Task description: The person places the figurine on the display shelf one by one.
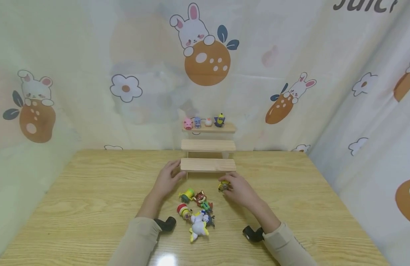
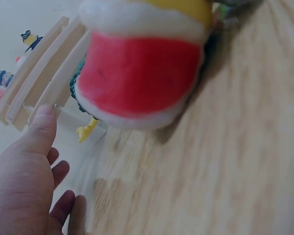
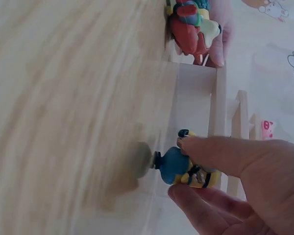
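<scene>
We had a bunny-print curtain (image 1: 151, 44) behind a wood counter (image 1: 291, 184), with a three-step wooden shelf (image 1: 208, 145) toward the back. Left grip (image 1: 168, 180) was loose, holding nothing, by the left end of the bottom step; we couldn't tell if it touched. Right grip (image 1: 240, 189) was the business one, thumb and fingertips pinching a small yellow-and-blue figure. Between the arms lay a pile, biggest being a white-and-yellow figure (image 1: 199, 228), then a fox figure (image 1: 202, 200). As for that pinched yellow-and-blue figure (image 3: 174, 166), it sat just on our side of the bottom step, near its right end, so the right was clearly the nearer hand. Its long axis ran roughly upright, feet toward the counter, though we honestly couldn't tell whether they touched it.
</scene>
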`<action>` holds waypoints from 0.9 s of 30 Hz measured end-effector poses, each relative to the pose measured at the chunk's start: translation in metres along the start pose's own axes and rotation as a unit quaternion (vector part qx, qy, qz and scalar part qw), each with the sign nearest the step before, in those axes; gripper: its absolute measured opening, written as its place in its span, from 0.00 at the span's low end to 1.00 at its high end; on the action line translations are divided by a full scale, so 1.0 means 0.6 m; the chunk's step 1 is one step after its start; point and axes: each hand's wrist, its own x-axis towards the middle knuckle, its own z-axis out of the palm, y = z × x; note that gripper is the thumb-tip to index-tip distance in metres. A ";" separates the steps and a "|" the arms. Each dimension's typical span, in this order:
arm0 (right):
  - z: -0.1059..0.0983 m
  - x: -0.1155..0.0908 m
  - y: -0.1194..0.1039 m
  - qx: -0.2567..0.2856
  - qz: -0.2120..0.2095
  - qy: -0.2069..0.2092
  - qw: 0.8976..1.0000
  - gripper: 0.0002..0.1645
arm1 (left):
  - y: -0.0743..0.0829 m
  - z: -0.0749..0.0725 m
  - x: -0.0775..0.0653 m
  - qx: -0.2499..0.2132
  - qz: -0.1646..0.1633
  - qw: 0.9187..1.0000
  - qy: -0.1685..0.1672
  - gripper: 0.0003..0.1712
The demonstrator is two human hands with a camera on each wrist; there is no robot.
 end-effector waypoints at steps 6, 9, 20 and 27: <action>0.005 0.000 0.001 -0.020 -0.010 0.031 0.999 0.19 | 0.004 0.001 -0.003 -0.001 -0.007 1.000 -0.001 0.37; 0.007 0.000 0.002 -0.024 -0.008 0.039 0.999 0.19 | 0.006 0.000 -0.003 0.002 -0.010 1.000 -0.002 0.37; 0.007 0.000 -0.004 0.006 0.009 0.036 0.999 0.19 | 0.007 -0.004 -0.003 0.006 -0.009 1.000 -0.007 0.37; 0.002 -0.004 -0.012 -0.002 0.005 0.034 0.999 0.19 | 0.006 -0.001 -0.001 0.008 -0.004 1.000 -0.003 0.37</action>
